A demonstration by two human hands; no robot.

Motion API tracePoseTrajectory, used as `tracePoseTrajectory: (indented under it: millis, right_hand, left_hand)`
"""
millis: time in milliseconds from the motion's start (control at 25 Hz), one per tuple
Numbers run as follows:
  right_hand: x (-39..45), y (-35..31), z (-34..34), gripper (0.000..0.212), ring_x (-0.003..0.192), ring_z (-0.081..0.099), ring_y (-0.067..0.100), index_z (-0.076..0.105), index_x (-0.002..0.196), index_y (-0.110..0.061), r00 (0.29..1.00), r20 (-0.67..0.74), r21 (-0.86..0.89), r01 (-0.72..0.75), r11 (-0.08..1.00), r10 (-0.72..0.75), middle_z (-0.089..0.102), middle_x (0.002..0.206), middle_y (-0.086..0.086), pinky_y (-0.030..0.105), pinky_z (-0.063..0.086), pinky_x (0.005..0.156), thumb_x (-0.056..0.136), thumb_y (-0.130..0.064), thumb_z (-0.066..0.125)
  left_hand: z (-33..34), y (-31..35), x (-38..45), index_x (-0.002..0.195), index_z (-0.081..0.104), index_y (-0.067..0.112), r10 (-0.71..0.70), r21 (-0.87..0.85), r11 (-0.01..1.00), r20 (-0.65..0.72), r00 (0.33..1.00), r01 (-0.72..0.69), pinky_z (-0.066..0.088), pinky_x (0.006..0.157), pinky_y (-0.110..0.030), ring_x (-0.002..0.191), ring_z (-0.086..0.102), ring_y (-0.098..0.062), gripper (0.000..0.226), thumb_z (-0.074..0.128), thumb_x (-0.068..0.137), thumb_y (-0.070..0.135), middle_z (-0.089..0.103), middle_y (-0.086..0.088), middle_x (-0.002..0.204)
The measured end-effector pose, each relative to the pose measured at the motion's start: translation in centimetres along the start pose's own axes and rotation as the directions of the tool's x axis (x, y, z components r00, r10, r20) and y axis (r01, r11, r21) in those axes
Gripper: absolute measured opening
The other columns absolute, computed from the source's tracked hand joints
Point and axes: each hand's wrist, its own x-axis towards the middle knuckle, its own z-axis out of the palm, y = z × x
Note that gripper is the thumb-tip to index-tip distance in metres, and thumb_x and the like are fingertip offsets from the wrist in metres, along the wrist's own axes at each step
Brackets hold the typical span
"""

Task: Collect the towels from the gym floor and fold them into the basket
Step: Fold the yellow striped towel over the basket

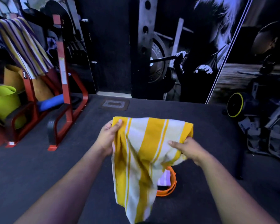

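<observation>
Towel [145, 152] — basket [170, 186] half hidden behind

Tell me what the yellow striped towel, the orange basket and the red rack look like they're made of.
Yellow striped towel: soft woven cloth, probably cotton terry; it drapes and creases between the hands, matte.
Orange basket: likely moulded plastic; smooth, thin, evenly coloured rim, mostly hidden behind the towel.
Red rack: apparently painted metal; straight rigid bars, bent tube feet, slight sheen.
</observation>
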Motion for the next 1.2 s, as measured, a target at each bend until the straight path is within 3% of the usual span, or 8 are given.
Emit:
tracePoseTrajectory:
  millis: [240, 360, 520, 680, 800, 960, 1120, 1200]
  right_hand:
    - [1.7, -2.9, -0.3, 0.029, 0.091, 0.075, 0.027, 0.075, 0.097, -0.008, 0.952, -0.305, 0.154, 0.078, 0.985, -0.028, 0.079, 0.094, 0.011, 0.044, 0.060, 0.082, 0.089, -0.036, 0.076]
    - [2.3, -4.1, -0.7, 0.035, 0.090, 0.075, 0.027, 0.070, 0.106, -0.009, 0.971, -0.230, 0.360, 0.022, 0.933, 0.066, 0.078, 0.098, 0.014, 0.039, 0.060, 0.081, 0.095, -0.042, 0.068]
    - [2.3, -4.2, -0.9, 0.042, 0.087, 0.074, 0.024, 0.066, 0.114, 0.006, 0.983, -0.181, 0.202, 0.004, 0.979, 0.034, 0.074, 0.108, 0.021, 0.034, 0.058, 0.079, 0.101, -0.034, 0.061]
    - [1.5, -2.9, -1.8, 0.038, 0.100, 0.073, 0.025, 0.063, 0.124, -0.005, 0.994, -0.004, 0.557, 0.092, 0.826, -0.107, 0.074, 0.116, 0.014, 0.040, 0.062, 0.085, 0.092, -0.025, 0.064]
    - [1.2, -1.0, -1.0, 0.035, 0.108, 0.072, 0.026, 0.069, 0.119, -0.009, 0.994, 0.082, 0.106, 0.059, 0.993, -0.068, 0.075, 0.116, 0.011, 0.034, 0.060, 0.089, 0.086, -0.015, 0.075]
    - [2.2, -1.1, -1.5, 0.022, 0.098, 0.073, 0.030, 0.070, 0.113, -0.001, 0.975, -0.188, 0.239, 0.163, 0.957, -0.119, 0.074, 0.109, 0.021, 0.043, 0.058, 0.091, 0.094, -0.011, 0.068]
    - [2.0, -1.0, -2.0, 0.031, 0.095, 0.074, 0.026, 0.066, 0.122, -0.004, 0.990, -0.123, 0.452, 0.122, 0.884, -0.074, 0.074, 0.113, 0.019, 0.037, 0.062, 0.081, 0.095, -0.018, 0.065]
    - [1.5, -0.5, -2.0, 0.038, 0.103, 0.073, 0.025, 0.066, 0.123, -0.011, 0.999, 0.045, 0.293, -0.021, 0.956, 0.008, 0.075, 0.115, 0.011, 0.040, 0.061, 0.087, 0.088, -0.023, 0.072]
  left_hand:
    - [1.3, 2.7, 0.3, 0.100, 0.065, 0.016, 0.133, 0.132, 0.982, 0.006, 0.991, -0.133, 0.060, 0.072, -0.035, 0.082, 0.068, -0.021, 0.005, 0.063, 0.098, 0.020, 0.072, -0.007, 0.090]
    - [1.8, 3.6, 0.4, 0.114, 0.062, 0.011, 0.111, 0.133, 0.984, 0.046, 0.993, -0.117, 0.062, 0.074, -0.035, 0.083, 0.072, -0.018, 0.016, 0.058, 0.101, 0.021, 0.075, -0.010, 0.098]
    - [-0.1, 1.0, -0.1, 0.105, 0.074, 0.002, -0.046, 0.553, 0.832, 0.002, 0.999, 0.037, 0.059, 0.090, -0.051, 0.097, 0.073, -0.032, 0.026, 0.068, 0.096, 0.025, 0.076, -0.018, 0.105]
    - [1.9, 2.8, 1.0, 0.099, 0.073, 0.004, -0.026, 0.186, 0.982, -0.081, 0.996, 0.041, 0.063, 0.071, -0.038, 0.087, 0.075, -0.028, 0.018, 0.068, 0.095, 0.022, 0.077, -0.016, 0.096]
    - [1.7, 4.0, 1.7, 0.109, 0.068, 0.005, -0.031, 0.060, 0.998, 0.118, 0.993, 0.024, 0.062, 0.076, -0.041, 0.091, 0.075, -0.027, 0.022, 0.071, 0.091, 0.016, 0.076, -0.015, 0.102]
    - [-0.3, 2.4, 1.2, 0.113, 0.070, 0.003, -0.249, 0.515, 0.838, 0.064, 0.966, 0.181, 0.061, 0.086, -0.045, 0.097, 0.075, -0.029, 0.027, 0.076, 0.087, 0.007, 0.073, -0.021, 0.116]
    - [0.2, 2.8, 2.3, 0.091, 0.073, 0.006, -0.137, 0.383, 0.908, -0.111, 0.984, 0.169, 0.062, 0.069, -0.038, 0.079, 0.076, -0.026, 0.011, 0.074, 0.091, 0.017, 0.076, -0.022, 0.101]
    - [1.4, 3.3, 2.9, 0.083, 0.069, 0.006, -0.079, 0.310, 0.941, -0.182, 0.980, 0.133, 0.061, 0.060, -0.035, 0.068, 0.074, -0.023, 0.017, 0.072, 0.093, 0.020, 0.076, -0.018, 0.086]
